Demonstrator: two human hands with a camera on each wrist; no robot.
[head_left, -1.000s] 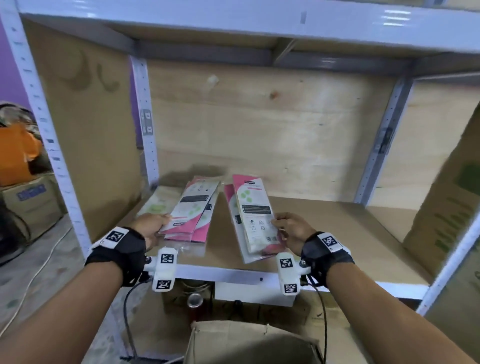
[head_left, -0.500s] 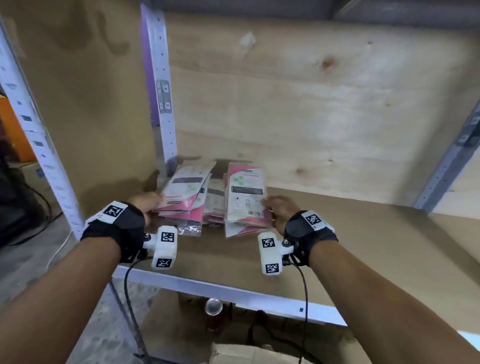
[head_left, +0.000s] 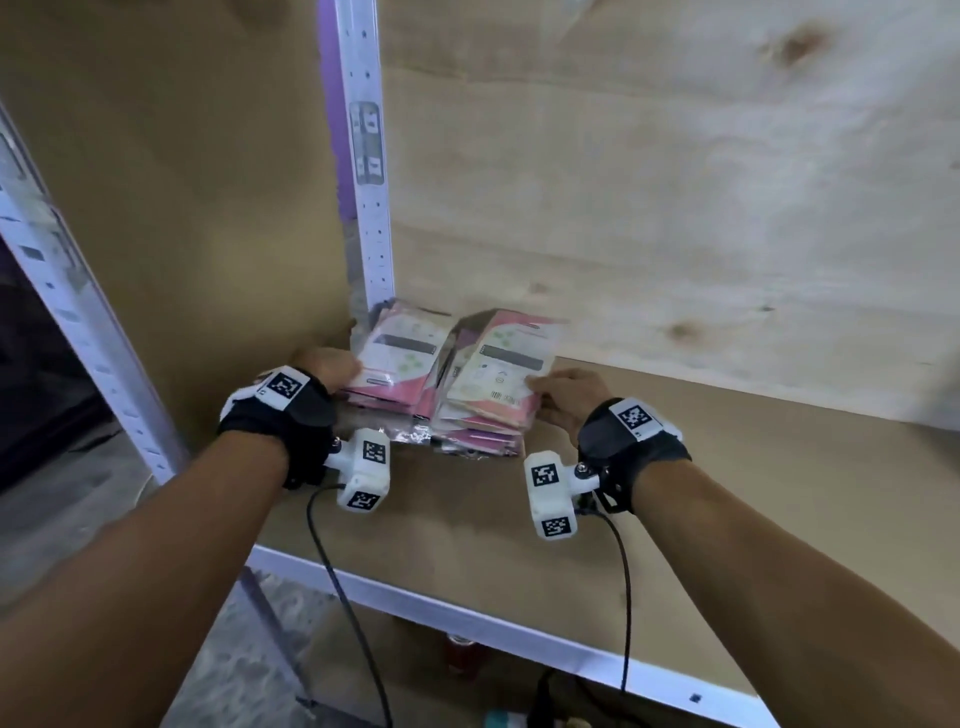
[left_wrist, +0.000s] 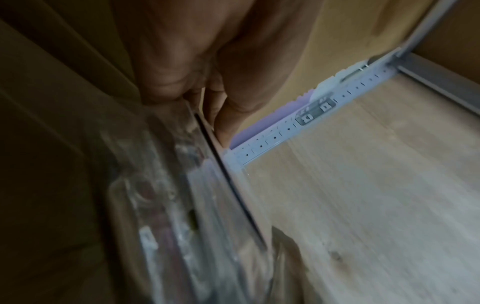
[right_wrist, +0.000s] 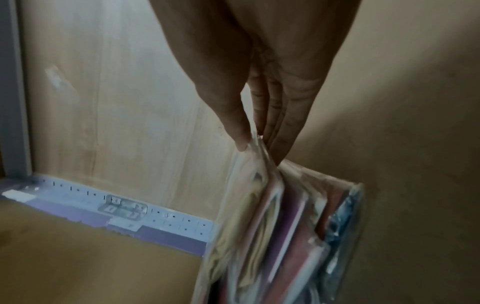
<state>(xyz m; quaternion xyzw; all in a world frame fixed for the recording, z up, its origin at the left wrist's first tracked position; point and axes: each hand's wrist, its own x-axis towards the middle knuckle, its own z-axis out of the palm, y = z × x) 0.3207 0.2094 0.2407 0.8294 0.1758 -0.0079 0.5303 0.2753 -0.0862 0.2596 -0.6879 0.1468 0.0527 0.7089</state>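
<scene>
Well, both forearms reach straight forward into the bay, wrists level and just above the shelf board (head_left: 727, 493). The left hand (head_left: 324, 364) sits at the left edge of the left pile (head_left: 400, 358) of pink-and-white packets. That pile lies on the board in the back left corner, close against the upright post (head_left: 363, 182). In the left wrist view, bent fingers (left_wrist: 228, 115) fold over the pile's edge, so the hand grips it. I can't make out where the thumb lies.

The right hand (head_left: 563, 397) comes in from the right side of the right pile (head_left: 498, 374), which lies just beside the left one, apparently touching it. The right wrist view shows the thumb (right_wrist: 239, 131) and long, nearly straight fingers (right_wrist: 283, 133) meeting on the clear wrap at the pile's upper edge. It is a narrow pinch, the palm turned sideways.

From above, each wrist strap and the back of each hand cover the fingertips. The lower packets in both piles show only as pink edges and crinkled film. Print on the top packets is too small to read. Both wrist views are blurred, the left one dark on its near side. The plywood back panel (head_left: 675, 182) runs out of view at the top and right.
</scene>
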